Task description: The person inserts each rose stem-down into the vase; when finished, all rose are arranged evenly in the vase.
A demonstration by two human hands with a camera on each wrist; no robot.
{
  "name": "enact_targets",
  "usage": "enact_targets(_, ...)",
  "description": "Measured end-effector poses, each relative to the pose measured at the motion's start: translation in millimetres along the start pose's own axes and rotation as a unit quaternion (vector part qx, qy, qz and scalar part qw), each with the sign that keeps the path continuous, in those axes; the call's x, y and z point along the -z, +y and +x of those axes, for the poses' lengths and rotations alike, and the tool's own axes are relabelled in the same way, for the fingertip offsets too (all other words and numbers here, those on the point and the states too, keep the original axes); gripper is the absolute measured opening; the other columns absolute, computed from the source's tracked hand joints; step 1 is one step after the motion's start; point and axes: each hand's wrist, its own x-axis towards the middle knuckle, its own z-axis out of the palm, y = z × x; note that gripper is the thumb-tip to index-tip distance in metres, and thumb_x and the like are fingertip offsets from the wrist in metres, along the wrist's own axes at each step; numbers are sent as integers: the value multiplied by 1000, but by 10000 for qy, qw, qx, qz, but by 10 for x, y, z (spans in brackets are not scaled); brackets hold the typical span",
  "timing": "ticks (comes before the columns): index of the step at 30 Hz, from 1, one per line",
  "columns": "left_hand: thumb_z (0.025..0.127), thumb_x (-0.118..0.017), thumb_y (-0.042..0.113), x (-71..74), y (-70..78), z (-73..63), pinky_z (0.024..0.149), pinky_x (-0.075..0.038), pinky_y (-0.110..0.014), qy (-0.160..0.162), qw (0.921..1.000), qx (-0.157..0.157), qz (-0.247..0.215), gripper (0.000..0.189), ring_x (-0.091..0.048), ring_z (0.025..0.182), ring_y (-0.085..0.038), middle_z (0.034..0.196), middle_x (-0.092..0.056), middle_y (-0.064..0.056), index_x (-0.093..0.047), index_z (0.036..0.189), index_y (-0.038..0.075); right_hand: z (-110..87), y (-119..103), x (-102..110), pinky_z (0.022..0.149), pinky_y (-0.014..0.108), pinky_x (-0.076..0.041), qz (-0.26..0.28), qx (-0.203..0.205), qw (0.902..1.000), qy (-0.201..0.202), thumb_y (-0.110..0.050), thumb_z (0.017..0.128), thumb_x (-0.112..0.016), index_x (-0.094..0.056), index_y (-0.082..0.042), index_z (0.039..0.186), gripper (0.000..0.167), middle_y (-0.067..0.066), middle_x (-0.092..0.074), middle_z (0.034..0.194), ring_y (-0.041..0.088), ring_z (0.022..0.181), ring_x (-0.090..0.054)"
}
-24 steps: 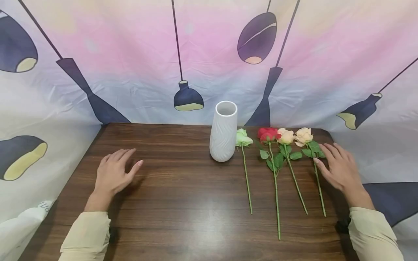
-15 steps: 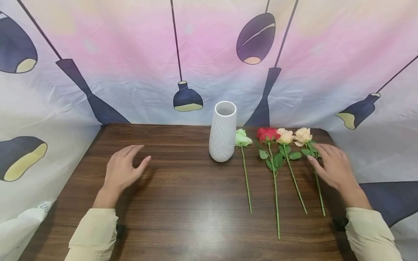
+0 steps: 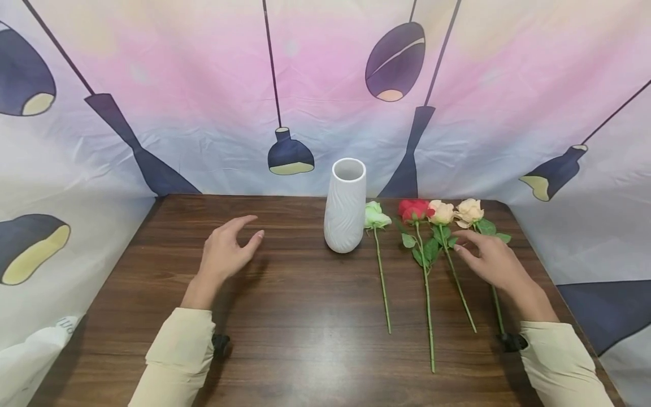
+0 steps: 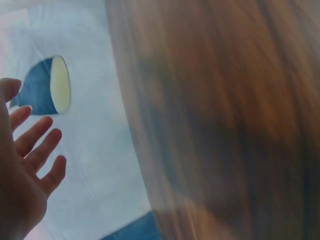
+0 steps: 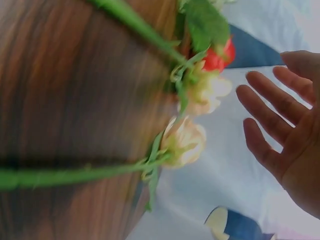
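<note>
A white ridged vase (image 3: 345, 212) stands upright near the back of the table. Just right of it lies a pale green rose (image 3: 377, 216). Farther right lie a red rose (image 3: 414, 210), a peach rose (image 3: 441, 213) and a second peach rose (image 3: 469, 212), stems toward the front. My left hand (image 3: 226, 251) hovers left of the vase, fingers spread and holding nothing. Above the peach roses' stems is my right hand (image 3: 490, 260), empty with relaxed fingers, hiding part of the rightmost stem. In the right wrist view the fingers (image 5: 270, 107) are apart from the blooms.
The dark wooden table (image 3: 285, 316) ends at a cloth backdrop (image 3: 213, 113) printed with hanging lamps. A white bundle (image 3: 38, 350) shows at the left, beyond the table's edge.
My left hand has moved right, toward the vase. My right hand has moved left, from the rightmost rose toward the neighbouring peach rose's stem. The vase and roses have stayed in place.
</note>
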Motion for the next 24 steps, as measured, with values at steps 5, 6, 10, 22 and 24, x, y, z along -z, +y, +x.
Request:
enact_targets(5,96,-69,27,-93,233,118,103,-52,-56,55,9970,-247,-733,40,-65,123,-38,131,-70,-17,-66,132,9,80,-119,-83,65,37,-54,285,209,9992,-189,-17,102,-60,-66,-2,129,31,17,-77,104,19,72,-66)
enact_targets(6,95,-70,25,-121,288,144,103,-52,-55,104,9950,-329,-935,38,-66,121,-37,129,-71,-17,-67,130,8,95,-140,-102,64,33,-53,330,250,9990,-192,-16,102,-61,-66,-2,128,30,15,-78,101,13,70,-63)
enact_targets(10,92,-72,18,-250,552,264,103,-53,-52,212,9813,-601,-1816,35,-69,115,-35,120,-74,-19,-69,125,4,148,-229,-173,58,24,-43,600,294,9976,-206,-13,101,-61,-67,-2,127,29,10,-75,86,3,59,-48)
enact_targets(22,87,-77,25,-342,1296,683,119,-43,-48,-169,9486,-296,-3147,74,-48,144,-28,154,-51,-15,-45,151,6,292,-498,-388,54,24,-42,1695,183,9840,-526,-16,104,-58,-65,-2,131,31,19,-75,116,3,54,-45)
enact_targets(24,86,-79,26,-342,1358,746,118,-44,-48,-223,9439,-232,-3288,78,-47,146,-28,157,-48,-14,-42,153,7,321,-543,-424,54,23,-44,1940,168,9793,-558,-15,104,-58,-64,0,131,32,22,-74,117,7,59,-59)
